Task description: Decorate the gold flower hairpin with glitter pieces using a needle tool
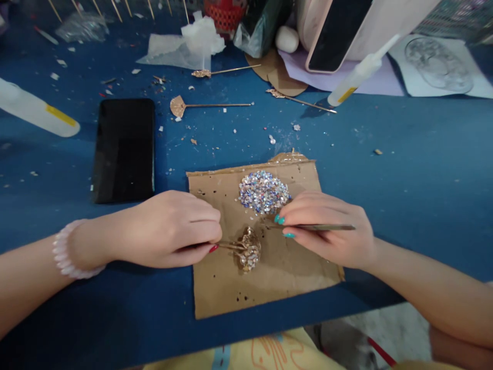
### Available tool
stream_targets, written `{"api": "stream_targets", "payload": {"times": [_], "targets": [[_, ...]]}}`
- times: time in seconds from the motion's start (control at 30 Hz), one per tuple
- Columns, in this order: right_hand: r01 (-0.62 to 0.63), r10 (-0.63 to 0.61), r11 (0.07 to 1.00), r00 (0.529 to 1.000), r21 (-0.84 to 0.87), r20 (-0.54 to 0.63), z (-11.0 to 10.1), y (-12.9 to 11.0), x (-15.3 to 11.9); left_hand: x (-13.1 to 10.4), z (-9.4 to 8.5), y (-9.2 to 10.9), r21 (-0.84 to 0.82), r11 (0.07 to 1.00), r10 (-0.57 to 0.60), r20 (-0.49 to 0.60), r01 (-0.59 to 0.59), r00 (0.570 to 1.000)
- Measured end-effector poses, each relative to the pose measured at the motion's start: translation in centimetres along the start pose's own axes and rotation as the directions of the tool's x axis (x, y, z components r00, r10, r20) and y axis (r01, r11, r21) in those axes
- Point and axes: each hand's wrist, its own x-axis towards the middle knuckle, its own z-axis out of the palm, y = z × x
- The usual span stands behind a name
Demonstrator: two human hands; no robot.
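Note:
My left hand (173, 228) is closed on the thin metal stem of a gold hairpin-like ornament (250, 251), whose fan-shaped head is partly covered with small glittering stones. The ornament's head is over a cardboard sheet (215, 295). In my right hand (327, 226) a pair of tweezers (331, 227) is pinched between thumb and fingers, tips pointing left toward the ornament. Whether the tips hold a stone is too small to tell. A pile of shiny multicoloured rhinestones (264, 191) lies on the cardboard, just beyond the tweezers.
A black phone (123, 151) lies left of the cardboard. White glue bottles stand or lean at left (38, 108) and right (358, 77). Several gold-headed sticks, including one with a fan-shaped head (177, 106), lie behind. Another phone (339, 33) leans at the back; scraps dot the blue table (423, 180).

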Motion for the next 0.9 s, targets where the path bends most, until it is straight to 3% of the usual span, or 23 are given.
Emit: {"api": "stream_targets", "payload": {"times": [0.9], "targets": [[-0.039, 0.038, 0.998, 0.999, 0.052, 0.024, -0.10, 0.13, 0.09, -0.27, -0.11, 0.20, 0.015, 1.000, -0.020, 0.035, 0.019, 0.999]]}}
